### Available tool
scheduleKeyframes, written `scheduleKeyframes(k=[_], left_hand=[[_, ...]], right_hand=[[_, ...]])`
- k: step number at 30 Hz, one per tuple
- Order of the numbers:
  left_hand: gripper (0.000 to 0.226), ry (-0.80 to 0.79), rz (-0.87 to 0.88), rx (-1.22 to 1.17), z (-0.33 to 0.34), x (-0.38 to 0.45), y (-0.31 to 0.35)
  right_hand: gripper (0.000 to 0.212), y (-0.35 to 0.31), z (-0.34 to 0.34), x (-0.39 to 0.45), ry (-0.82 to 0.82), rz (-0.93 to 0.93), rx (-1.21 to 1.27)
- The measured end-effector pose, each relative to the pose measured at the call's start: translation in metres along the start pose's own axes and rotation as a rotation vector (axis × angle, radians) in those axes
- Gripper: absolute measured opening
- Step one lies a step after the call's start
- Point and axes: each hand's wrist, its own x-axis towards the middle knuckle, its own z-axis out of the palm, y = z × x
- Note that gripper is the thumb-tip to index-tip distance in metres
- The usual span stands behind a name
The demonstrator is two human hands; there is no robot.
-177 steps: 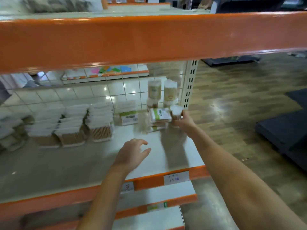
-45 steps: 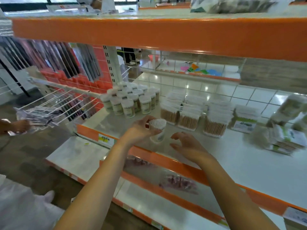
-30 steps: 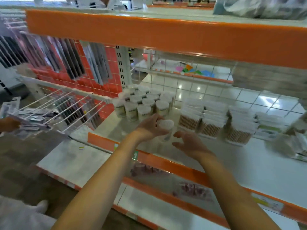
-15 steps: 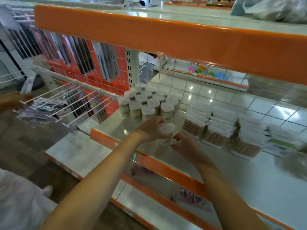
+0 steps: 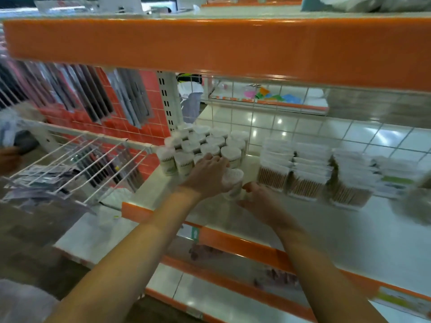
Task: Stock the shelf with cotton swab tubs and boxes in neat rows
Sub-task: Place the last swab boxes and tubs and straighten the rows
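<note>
White shop shelving with orange front edges fills the frame, and the work sits on the pale middle shelf (image 5: 326, 231) at centre. Left fingers (image 5: 218, 160) curl over the top and far side of a small clear cylindrical tub of cotton swabs with a white top (image 5: 232, 184), gripping it as it stands nearly upright, its long axis vertical, with its base at or just above the shelf; contact cannot be told through the blur. The left hand (image 5: 207, 176) comes in from lower left with the forearm stretched and the wrist bent over the tub. The right hand (image 5: 258, 201) waits just beside the tub's lower right, palm turned toward it, fingers relaxed and spread, holding nothing and perhaps touching its base. The coming move turns on this: the block of matching white-topped tubs in rows (image 5: 205, 145) lies directly behind the held tub and toward the upper left, touching or nearly touching the left knuckles, so a short push back looks enough to seat it in the front row, and the left hand is the nearer one. Right of centre stand stacks of clear flat boxes of wooden-stemmed swabs (image 5: 310, 169). Wire hooks with hanging packets (image 5: 77, 159) occupy the left.
</note>
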Motion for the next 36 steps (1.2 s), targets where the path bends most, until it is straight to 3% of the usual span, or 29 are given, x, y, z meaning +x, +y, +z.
scheduleKeyframes(k=[7,13,18,22,36], left_hand=[[0.057,0.076,0.121,0.152,0.002,0.012,-0.018],[0.052,0.131,0.145,0.110,0.007,0.016,-0.030],[0.067,0.130,0.153,0.083,0.007,0.016,-0.033],[0.056,0.118,0.161,0.110,0.008,0.019,-0.035],[0.056,0.106,0.212,0.151,0.008,0.025,-0.039]], right_hand=[[0.052,-0.013,0.011,0.012,0.004,0.146,0.049],[0.048,-0.027,0.013,0.023,0.003,0.274,0.125],[0.037,-0.034,0.027,0.027,0.194,0.282,0.070],[0.036,-0.040,0.025,0.032,0.208,0.320,0.056],[0.037,-0.042,0.024,0.028,0.212,0.279,-0.034]])
